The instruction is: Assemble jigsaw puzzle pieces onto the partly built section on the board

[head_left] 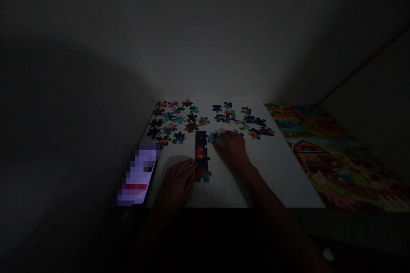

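Note:
A vertical strip of joined jigsaw puzzle pieces (201, 164) lies on the white board, dark blue with a red figure in it. My left hand (177, 177) rests flat at the strip's left side, its fingertips at the lower edge and holding nothing. To the right of the strip's upper part, my right hand (233, 147) has its fingers bent down on a teal puzzle piece (214, 137), which pokes out at the fingertips. The piece is apart from the strip. Dim light blurs the fingers' exact contact.
Loose puzzle pieces (173, 117) are scattered at the board's back left, and more pieces (248, 119) at its back right. A lit phone (141, 175) lies along the left edge. A colourful farm picture (329, 162) covers the right side. A wall (211, 51) rises behind the board.

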`<state>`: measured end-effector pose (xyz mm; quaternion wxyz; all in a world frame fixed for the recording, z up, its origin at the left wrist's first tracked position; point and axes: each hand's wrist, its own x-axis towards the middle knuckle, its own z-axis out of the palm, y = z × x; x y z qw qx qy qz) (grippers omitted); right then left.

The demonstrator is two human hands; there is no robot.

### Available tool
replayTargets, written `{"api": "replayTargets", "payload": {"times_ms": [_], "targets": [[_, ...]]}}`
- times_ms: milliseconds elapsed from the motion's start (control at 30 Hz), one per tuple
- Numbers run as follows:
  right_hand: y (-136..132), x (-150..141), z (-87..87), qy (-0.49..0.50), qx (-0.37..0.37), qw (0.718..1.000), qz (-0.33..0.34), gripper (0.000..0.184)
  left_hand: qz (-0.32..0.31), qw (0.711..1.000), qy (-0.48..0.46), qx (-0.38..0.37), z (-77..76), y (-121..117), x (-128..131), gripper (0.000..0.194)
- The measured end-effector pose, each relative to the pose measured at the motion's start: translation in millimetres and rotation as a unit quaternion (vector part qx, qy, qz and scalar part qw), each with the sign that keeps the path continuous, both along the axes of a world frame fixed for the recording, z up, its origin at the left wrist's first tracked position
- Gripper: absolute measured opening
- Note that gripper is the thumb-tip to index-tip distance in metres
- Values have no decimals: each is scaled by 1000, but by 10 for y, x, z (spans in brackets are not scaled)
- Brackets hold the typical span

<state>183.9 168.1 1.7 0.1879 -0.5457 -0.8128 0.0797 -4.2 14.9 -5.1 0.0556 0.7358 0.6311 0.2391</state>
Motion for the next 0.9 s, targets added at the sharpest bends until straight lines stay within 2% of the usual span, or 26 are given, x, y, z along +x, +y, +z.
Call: {"api": "replayTargets", "payload": {"times_ms": [167,267,400,467,500,567,633,900], "targets": [[37,87,-27,69,-7,997,-15,36,5,1000,-8,-15,17,-12,10,31],[-69,153,42,188,-66,980,19,25,8,1000,-12,-11,20,-16,23,31],[-534,186,118,375,-161,909,78,17,7,1000,-21,-12,27,-20,30,32],[-828,181,137,409,-210,882,101,17,4,1000,-19,-15,35,-20,30,32],[-956,176,147,405,-232,878,106,16,3,1000,-17,-17,40,-19,30,31],[-1140,162,166,369,-254,888,105,14,2,1000,-14,-22,49,-17,29,32],[-1220,147,178,330,-246,906,99,14,3,1000,-13,-25,54,-13,28,32],[-1211,156,77,260,-168,945,108,21,-6,1000,-12,-21,48,-13,11,32]]}}
